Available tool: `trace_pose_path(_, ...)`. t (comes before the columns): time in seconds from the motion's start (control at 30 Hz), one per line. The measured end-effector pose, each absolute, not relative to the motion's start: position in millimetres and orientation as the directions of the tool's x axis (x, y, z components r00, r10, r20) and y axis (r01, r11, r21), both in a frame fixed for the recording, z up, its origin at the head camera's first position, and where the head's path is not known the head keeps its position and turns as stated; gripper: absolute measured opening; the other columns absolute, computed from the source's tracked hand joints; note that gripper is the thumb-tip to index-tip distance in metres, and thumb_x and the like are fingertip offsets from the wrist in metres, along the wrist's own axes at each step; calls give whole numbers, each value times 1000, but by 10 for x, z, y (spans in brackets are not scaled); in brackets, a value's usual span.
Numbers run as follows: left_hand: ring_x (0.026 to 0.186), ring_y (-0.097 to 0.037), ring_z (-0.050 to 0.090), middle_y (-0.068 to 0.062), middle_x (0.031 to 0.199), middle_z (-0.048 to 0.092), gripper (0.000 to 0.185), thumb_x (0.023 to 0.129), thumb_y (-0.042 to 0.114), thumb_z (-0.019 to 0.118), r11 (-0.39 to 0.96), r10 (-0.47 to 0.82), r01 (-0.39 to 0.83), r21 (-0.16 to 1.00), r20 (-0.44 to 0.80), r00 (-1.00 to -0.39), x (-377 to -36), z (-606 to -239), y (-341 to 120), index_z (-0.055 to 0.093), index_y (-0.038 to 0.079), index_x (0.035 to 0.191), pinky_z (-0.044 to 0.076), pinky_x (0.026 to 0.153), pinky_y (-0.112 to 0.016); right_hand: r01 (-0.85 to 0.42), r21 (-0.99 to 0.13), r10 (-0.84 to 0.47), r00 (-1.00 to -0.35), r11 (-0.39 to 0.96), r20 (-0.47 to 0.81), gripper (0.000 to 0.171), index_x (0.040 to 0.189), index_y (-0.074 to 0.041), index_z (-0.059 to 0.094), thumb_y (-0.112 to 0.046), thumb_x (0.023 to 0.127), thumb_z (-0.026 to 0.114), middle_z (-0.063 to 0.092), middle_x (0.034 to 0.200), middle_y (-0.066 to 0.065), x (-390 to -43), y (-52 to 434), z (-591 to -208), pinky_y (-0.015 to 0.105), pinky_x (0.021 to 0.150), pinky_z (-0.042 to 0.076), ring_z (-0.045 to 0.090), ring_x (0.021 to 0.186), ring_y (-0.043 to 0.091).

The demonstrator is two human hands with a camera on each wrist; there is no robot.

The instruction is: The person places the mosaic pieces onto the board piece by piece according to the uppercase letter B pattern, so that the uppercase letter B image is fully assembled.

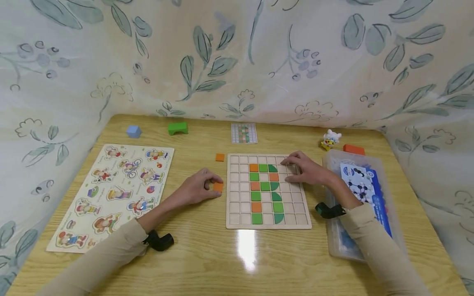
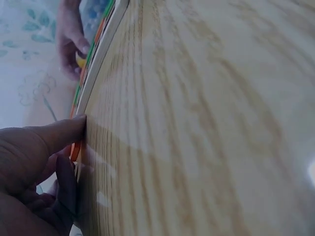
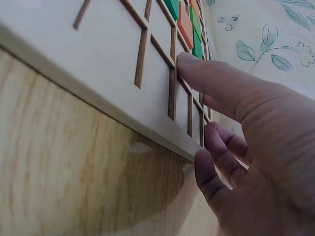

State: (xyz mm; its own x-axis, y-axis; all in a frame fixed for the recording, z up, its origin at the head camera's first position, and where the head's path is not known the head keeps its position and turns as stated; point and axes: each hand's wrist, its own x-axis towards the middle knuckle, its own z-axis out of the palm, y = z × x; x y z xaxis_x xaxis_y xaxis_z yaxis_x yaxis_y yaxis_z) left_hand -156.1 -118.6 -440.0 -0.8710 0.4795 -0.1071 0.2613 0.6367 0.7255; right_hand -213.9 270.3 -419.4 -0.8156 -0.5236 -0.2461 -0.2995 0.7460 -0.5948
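On the wooden tabletop [image 1: 207, 255], the left hand [image 1: 198, 190] is pinching an orange tile [image 1: 218, 187] just left of the grid board [image 1: 267, 223], while the right hand [image 1: 307, 169] is resting with fingers spread on the board's upper right; a picture puzzle [image 1: 111, 193] and plastic box [image 1: 364, 213] are flanking them.

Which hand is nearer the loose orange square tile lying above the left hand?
Left. The left hand lies just below the loose orange square tile; the right hand rests across the wooden grid board.
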Motion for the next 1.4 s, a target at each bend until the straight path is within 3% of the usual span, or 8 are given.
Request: trace_pose_path(1.4,78,-11,45,-2,95,53,28,84,25,76,648,436,269,712,-58,-898,-1491,-4408,-1163,69,20,110,37,66,-25,-303,-580,-523,-812,756,-258,51,132,-12,55,-28,87,73,39,132,16,-2156,2676,-4170,39,87,38,41,113,29)
